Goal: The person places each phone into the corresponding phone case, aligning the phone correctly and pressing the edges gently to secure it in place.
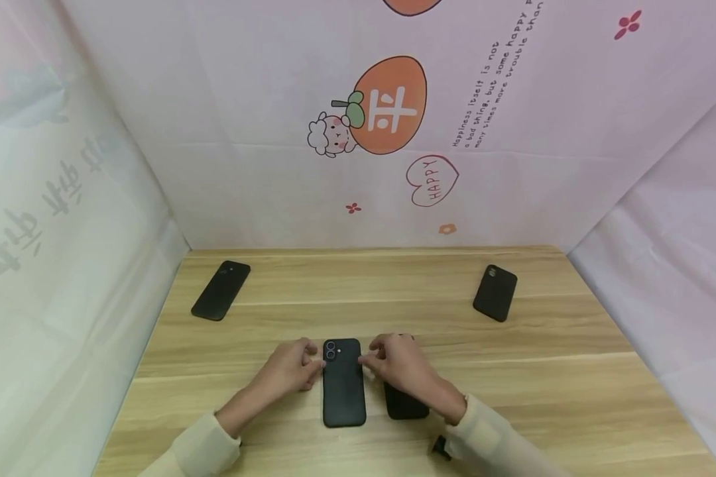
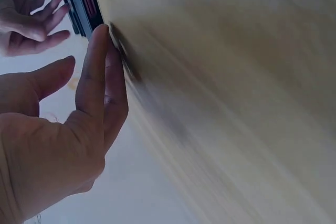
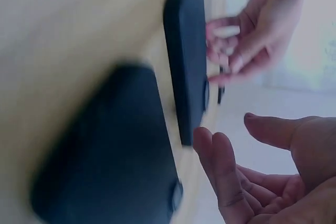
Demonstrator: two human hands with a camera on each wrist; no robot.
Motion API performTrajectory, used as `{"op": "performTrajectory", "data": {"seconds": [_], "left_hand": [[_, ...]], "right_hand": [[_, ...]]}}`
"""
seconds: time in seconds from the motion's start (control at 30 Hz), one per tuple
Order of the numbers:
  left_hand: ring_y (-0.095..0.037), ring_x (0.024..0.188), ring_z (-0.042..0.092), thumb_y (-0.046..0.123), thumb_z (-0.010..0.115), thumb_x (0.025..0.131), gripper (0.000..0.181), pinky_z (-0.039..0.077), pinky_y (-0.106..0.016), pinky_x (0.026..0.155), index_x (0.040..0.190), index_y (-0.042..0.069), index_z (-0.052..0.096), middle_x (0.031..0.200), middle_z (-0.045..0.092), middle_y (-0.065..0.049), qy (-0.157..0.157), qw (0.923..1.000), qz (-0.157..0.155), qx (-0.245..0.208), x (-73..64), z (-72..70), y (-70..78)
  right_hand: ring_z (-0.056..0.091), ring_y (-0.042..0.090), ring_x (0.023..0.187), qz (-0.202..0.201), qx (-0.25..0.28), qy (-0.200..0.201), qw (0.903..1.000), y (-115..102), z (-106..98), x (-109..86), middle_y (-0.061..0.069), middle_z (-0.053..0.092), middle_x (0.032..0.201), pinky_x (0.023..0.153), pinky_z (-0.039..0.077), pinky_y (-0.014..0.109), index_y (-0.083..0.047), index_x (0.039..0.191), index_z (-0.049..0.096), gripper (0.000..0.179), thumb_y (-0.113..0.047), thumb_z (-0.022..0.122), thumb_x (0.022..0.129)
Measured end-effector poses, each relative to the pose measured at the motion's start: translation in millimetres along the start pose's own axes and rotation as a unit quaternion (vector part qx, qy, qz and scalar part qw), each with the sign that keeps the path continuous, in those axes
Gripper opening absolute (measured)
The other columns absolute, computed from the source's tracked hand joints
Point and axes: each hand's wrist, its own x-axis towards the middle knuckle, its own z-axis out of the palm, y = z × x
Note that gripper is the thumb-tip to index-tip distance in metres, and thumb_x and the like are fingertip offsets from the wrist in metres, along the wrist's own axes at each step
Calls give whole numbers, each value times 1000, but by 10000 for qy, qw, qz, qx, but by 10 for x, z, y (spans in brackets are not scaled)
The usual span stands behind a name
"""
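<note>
Pale yellow wood-grain tabletop (image 1: 298,281). On it, my left hand (image 1: 288,368) and right hand (image 1: 404,364), fingers fairly straight, thumbs apart, flank a flat black rectangular phone (image 1: 344,394); left fingertip touches its edge. Another black phone (image 1: 407,405) lies partly hidden by my right.

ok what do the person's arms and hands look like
The left hand and right hand are bare, without gloves. Plain cream sleeves stop short of the hands. A small black piece, unclear what, shows beside the right sleeve.
</note>
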Motion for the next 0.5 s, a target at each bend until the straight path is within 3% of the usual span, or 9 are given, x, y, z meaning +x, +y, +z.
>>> {"op": "performTrajectory", "data": {"seconds": [0.17, 0.3, 0.43, 0.5], "left_hand": [[-16, 74, 70, 20, 73, 101, 36, 60, -35, 71, 126, -5, 67, 91, 78, -7, 771, 9946, 20, 688, 33, -251, -69], [-30, 99, 74, 27, 70, 103, 44, 62, -47, 83, 135, -4, 63, 115, 75, -16, 1281, 9842, 16, 1222, 37, -574, -139], [-47, 121, 62, 32, 67, 105, 58, 57, -61, 93, 144, -9, 53, 135, 64, -29, 1605, 9738, -135, 1606, 41, -907, -233], [-56, 127, 54, 35, 67, 104, 66, 53, -67, 95, 146, -13, 48, 141, 56, -37, 1656, 9692, -231, 1808, 49, -1051, -290]], "right_hand": [[70, 12, 64, 357, 10, 479, 9982, 252, -289, 169, 11, 78, 86, 53, 56, 27, 6, 115, 74, 35, -25, 79, 98], [76, 26, 77, 538, -519, 820, 9938, 599, -594, 309, 22, 78, 97, 62, 62, 36, 10, 120, 70, 46, -32, 73, 101], [76, 34, 82, 803, -1025, 982, 9866, 962, -912, 356, 28, 76, 101, 61, 62, 41, 15, 124, 67, 55, -37, 69, 103], [74, 31, 71, 993, -1135, 962, 9839, 1132, -1056, 353, 27, 76, 92, 53, 58, 37, 18, 126, 64, 60, -38, 68, 104]]}}
